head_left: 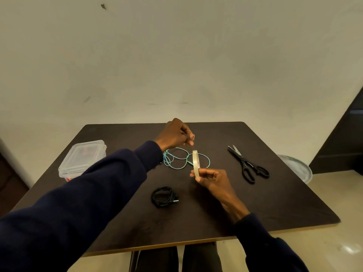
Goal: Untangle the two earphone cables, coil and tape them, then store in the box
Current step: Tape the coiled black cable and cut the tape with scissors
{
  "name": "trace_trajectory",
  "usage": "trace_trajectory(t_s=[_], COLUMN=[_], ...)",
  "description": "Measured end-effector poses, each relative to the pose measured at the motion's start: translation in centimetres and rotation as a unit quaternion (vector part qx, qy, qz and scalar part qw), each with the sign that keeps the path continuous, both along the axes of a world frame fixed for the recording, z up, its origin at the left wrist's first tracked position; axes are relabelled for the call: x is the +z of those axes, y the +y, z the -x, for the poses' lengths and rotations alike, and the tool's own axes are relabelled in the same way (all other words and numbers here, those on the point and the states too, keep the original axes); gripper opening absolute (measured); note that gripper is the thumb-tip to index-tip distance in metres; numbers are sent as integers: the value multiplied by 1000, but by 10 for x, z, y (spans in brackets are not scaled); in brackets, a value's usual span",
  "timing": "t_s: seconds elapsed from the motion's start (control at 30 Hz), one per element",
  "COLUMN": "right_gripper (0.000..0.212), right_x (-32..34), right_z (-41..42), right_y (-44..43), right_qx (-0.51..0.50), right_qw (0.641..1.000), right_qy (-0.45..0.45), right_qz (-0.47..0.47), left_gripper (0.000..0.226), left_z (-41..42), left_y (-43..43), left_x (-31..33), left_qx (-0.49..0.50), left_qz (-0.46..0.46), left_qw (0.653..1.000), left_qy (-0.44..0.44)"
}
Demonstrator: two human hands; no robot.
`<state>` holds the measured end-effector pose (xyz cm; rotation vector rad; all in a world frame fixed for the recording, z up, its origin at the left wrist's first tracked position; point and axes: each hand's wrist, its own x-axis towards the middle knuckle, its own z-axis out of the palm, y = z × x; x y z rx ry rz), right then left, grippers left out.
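The table (255, 203) was dark brown, with a lighter edge at the near side. Five things could be counted on or over it, but only four lay directly on its top. A clear box (82, 160) with its lid on stood near the far left corner. A teal cable (182, 160) lay in loose loops near the middle, toward the far side. A black cable (164, 196) lay coiled nearer the front, apart from the teal one. Black scissors (248, 163) lay at the right, blades pointing to the far side, well apart from both cables.
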<state>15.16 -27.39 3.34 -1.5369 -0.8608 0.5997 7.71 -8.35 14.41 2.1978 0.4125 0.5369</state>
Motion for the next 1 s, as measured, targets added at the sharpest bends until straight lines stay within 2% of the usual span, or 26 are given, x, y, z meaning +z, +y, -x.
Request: trace_trajectory(t_s=[0.1, 0.17, 0.27, 0.33, 0.43, 0.5, 0.53, 0.6, 0.8, 1.0], right_gripper=[41, 46, 43, 37, 14, 25, 31, 39, 43, 19], right_x=[1, 3, 5, 6, 12, 18, 22, 24, 22, 22], right_z=[-10, -23, -50, -74, -108, -122, -125, -128, -128, -123], right_y=[-5, -10, -21, -31, -48, -56, -59, -61, -54, -52], right_qx=[-15, -27, -127, -216, -273, -270, -261, -237, -212, -183], right_qw=[1000, 1000, 979, 933, 840, 793, 781, 782, 790, 777], right_qy=[16, -11, -151, -268, -407, -430, -425, -403, -388, -396], right_qz=[3, -4, 49, 103, 231, 336, 376, 412, 425, 454], left_gripper=[11, 11, 10, 9, 10, 10, 10, 10, 11, 12], left_z=[-5, -8, -13, -15, -17, -17, -18, -17, -14, -8], left_y=[1, 1, 2, 3, 4, 5, 6, 7, 9, 17], left_x=[-2, -2, -4, -5, -6, -6, -5, -4, 0, 1], left_qx=[-16, -26, -40, -41, -36, -35, -35, -38, -37, -39], left_qz=[-21, -24, -21, -31, -46, -48, -47, -43, -21, -1], left_qw=[1000, 999, 999, 999, 998, 998, 998, 998, 999, 999], left_qy=[4, 6, 9, 11, 16, 17, 17, 20, 19, 31])
